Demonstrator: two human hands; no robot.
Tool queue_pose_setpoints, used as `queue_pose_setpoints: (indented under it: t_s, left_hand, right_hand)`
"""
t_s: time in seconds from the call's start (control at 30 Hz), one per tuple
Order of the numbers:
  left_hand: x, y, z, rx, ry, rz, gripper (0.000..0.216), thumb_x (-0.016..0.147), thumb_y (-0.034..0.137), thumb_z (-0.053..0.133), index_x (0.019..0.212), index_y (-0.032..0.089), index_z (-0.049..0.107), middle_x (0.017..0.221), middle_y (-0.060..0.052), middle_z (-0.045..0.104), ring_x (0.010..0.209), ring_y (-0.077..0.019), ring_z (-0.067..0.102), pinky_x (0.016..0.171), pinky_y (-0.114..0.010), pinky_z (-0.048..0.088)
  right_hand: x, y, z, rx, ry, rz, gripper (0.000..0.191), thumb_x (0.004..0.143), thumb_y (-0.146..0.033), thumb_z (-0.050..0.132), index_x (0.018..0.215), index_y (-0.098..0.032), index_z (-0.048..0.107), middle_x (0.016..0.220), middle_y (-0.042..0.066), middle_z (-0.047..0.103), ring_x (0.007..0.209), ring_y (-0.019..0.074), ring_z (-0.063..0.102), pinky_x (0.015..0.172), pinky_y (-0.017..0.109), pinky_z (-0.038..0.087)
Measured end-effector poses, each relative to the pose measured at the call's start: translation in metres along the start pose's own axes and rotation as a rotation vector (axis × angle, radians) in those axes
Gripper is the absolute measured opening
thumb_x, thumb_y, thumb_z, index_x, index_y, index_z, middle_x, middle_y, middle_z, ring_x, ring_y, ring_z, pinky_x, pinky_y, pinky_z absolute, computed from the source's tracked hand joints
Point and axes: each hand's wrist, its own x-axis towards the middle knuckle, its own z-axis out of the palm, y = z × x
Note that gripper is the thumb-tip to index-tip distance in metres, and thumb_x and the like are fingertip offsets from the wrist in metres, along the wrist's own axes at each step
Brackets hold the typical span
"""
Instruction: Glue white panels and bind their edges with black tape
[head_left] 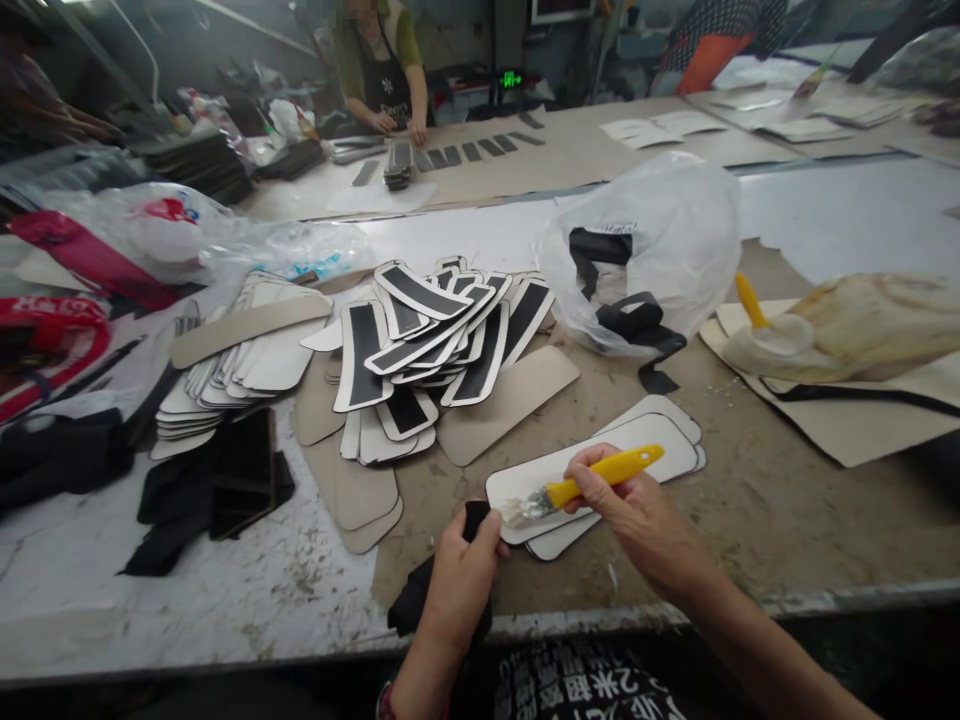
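Observation:
My right hand (630, 510) is closed round the yellow handle of a brush (604, 475). The bristles rest on the left end of a white, round-cornered panel (630, 450), which lies on a few similar panels. My left hand (466, 555) pinches a black fabric strip (476, 518) beside that end of the panel; more of the black fabric hangs below the hand at the table edge. Beyond my hands is a heap of white-edged panels with black strips (427, 335) on them.
Left of the heap are stacked white panels (262, 350) and a dark phone (246, 470). A plastic bag with black strips (645, 260) stands behind. At right sits a glue-stained container (862, 330) with a yellow handle. A person (382, 70) works across the table.

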Motion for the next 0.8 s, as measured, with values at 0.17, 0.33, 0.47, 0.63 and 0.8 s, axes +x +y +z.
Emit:
queue_pose_setpoints:
  t_s: [0.17, 0.33, 0.47, 0.63, 0.8]
  left_hand:
    - [0.001, -0.005, -0.001, -0.005, 0.012, 0.003, 0.039, 0.070, 0.054, 0.057, 0.071, 0.016, 0.051, 0.046, 0.004, 0.047, 0.038, -0.0069, 0.032, 0.038, -0.019, 0.026]
    - [0.003, -0.010, -0.002, -0.020, 0.017, -0.007, 0.045, 0.067, 0.058, 0.062, 0.072, 0.014, 0.054, 0.044, 0.005, 0.043, 0.039, -0.0072, 0.032, 0.039, -0.019, 0.025]
    - [0.002, -0.008, -0.002, -0.022, 0.037, -0.017, 0.048, 0.064, 0.060, 0.065, 0.067, 0.014, 0.055, 0.040, 0.008, 0.036, 0.039, -0.0078, 0.031, 0.040, -0.019, 0.024]
    - [-0.001, -0.006, -0.001, -0.058, 0.074, -0.034, 0.048, 0.058, 0.059, 0.071, 0.068, 0.014, 0.058, 0.038, 0.008, 0.034, 0.040, -0.0097, 0.033, 0.042, -0.021, 0.028]
    - [0.004, -0.009, 0.000, -0.073, 0.057, -0.022, 0.050, 0.057, 0.059, 0.071, 0.074, 0.014, 0.058, 0.038, 0.009, 0.033, 0.040, -0.0095, 0.031, 0.041, -0.021, 0.025]
  right_hand:
    - [0.000, 0.000, -0.024, -0.206, 0.188, -0.115, 0.028, 0.083, -0.048, 0.057, 0.080, -0.020, 0.055, 0.070, 0.001, 0.056, 0.064, 0.0181, 0.057, 0.058, 0.026, 0.049]
    - [-0.001, 0.002, -0.057, -0.404, 0.331, -0.187, 0.026, 0.085, -0.046, 0.055, 0.082, -0.020, 0.056, 0.076, 0.003, 0.056, 0.068, 0.0193, 0.057, 0.062, 0.029, 0.048]
    - [-0.002, 0.004, -0.076, -0.559, 0.389, -0.259, 0.026, 0.089, -0.044, 0.050, 0.084, -0.019, 0.055, 0.081, 0.004, 0.055, 0.076, 0.0205, 0.055, 0.070, 0.032, 0.046]
    - [-0.002, 0.003, -0.091, -0.685, 0.429, -0.292, 0.024, 0.091, -0.042, 0.047, 0.084, -0.019, 0.054, 0.082, 0.005, 0.056, 0.080, 0.0215, 0.054, 0.078, 0.035, 0.043]
    - [-0.004, -0.002, -0.104, -0.824, 0.439, -0.384, 0.019, 0.094, -0.036, 0.044, 0.086, -0.021, 0.052, 0.085, 0.006, 0.055, 0.085, 0.0222, 0.053, 0.079, 0.036, 0.042]
